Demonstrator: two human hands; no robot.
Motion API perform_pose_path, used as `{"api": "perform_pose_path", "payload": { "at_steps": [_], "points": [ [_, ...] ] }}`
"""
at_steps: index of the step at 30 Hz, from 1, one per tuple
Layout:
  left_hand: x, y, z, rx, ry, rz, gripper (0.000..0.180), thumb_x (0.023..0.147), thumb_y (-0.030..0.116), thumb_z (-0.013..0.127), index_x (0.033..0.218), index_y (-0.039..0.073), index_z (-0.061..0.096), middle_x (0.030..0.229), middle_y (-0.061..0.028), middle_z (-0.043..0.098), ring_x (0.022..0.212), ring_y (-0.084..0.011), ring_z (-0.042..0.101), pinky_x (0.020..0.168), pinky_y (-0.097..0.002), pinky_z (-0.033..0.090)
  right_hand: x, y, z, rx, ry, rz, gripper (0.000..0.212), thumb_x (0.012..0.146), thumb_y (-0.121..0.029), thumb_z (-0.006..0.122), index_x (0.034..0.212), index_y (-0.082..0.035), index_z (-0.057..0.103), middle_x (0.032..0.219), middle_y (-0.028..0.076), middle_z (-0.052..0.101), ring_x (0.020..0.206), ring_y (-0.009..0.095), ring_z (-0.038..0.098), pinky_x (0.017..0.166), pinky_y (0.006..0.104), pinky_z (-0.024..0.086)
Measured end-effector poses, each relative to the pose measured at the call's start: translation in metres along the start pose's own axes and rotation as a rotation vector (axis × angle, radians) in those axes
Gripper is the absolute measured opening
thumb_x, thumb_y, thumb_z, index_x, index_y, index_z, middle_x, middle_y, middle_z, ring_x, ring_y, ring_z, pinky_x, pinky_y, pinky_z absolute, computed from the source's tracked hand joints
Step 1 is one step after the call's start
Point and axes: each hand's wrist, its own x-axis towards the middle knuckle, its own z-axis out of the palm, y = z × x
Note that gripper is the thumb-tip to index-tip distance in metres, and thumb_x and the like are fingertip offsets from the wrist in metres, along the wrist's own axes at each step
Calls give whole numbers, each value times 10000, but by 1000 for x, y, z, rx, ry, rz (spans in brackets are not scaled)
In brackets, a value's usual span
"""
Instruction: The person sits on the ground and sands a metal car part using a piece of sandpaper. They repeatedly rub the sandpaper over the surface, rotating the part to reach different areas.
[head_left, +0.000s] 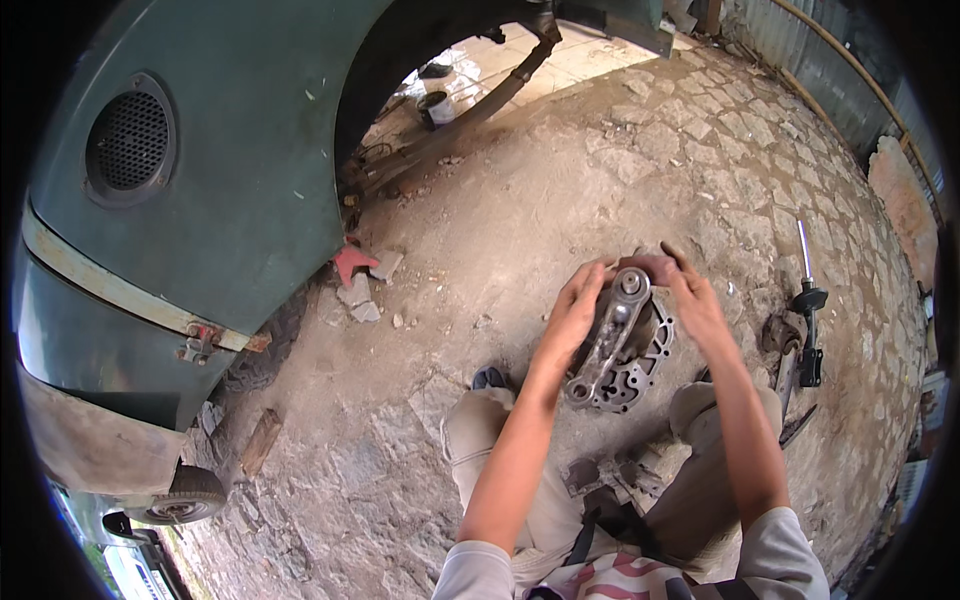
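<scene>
A grey metal engine-type casing (640,378) with several holes along its edge stands between my knees. Along its left side runs a bar-shaped part (607,335) with a round boss at each end. Over the casing's far end, a reddish-brown sheet (652,266) stretches between my two hands; whether it is sandpaper or cloth, I cannot make out. My left hand (573,312) grips the sheet's left end, close beside the upper boss. On the other side, my right hand (697,300) pinches the right end between thumb and fingers. Part of the sheet is hidden behind the boss.
A green vehicle body (240,150) fills the left, with a red stand (352,262) and stones by its edge. A wooden block (262,442) lies nearer. At right are a shock absorber (808,300) and other metal parts. More metal (610,475) lies between my legs.
</scene>
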Motion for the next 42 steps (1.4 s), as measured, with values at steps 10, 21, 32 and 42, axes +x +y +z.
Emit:
{"api": "perform_pose_path", "payload": {
  "at_steps": [10, 21, 32, 42],
  "points": [
    [12, -10, -9, -23, 223, 14, 420, 1061, 393, 483, 1061, 3, 640, 1016, -129, 699, 992, -207, 648, 995, -363, 465, 10, -16, 23, -12, 6, -51, 473, 1070, -370, 433, 1193, 2, 699, 1557, 136, 432, 1365, 289, 496, 1127, 351, 371],
    [17, -18, 5, -149, 96, 15, 403, 1040, 167, 566, 1411, 22, 500, 1213, -112, 650, 1071, -162, 639, 902, -285, 536, 3, -2, 29, -68, 96, -214, 397, 1045, -278, 506, 1193, 50, 675, 1447, 228, 516, 1338, 393, 483, 1104, 436, 394],
    [20, -27, 5, -278, 83, -77, 353, 1038, 126, 554, 1365, -9, 552, 1229, -123, 658, 1051, -172, 654, 882, -300, 551, 1, -8, 30, -108, 151, -271, 338, 1006, -229, 542, 1132, 45, 692, 1358, 260, 580, 1278, 421, 539, 1077, 438, 432],
    [10, -14, 13, -153, 75, -120, 445, 1004, 264, 609, 1353, -10, 568, 1143, -68, 660, 961, -126, 660, 789, -254, 557, 5, -18, 22, -203, 117, -297, 329, 1003, -240, 534, 1109, 26, 697, 1271, 241, 633, 1190, 402, 594, 1014, 438, 480]
  ]
}}
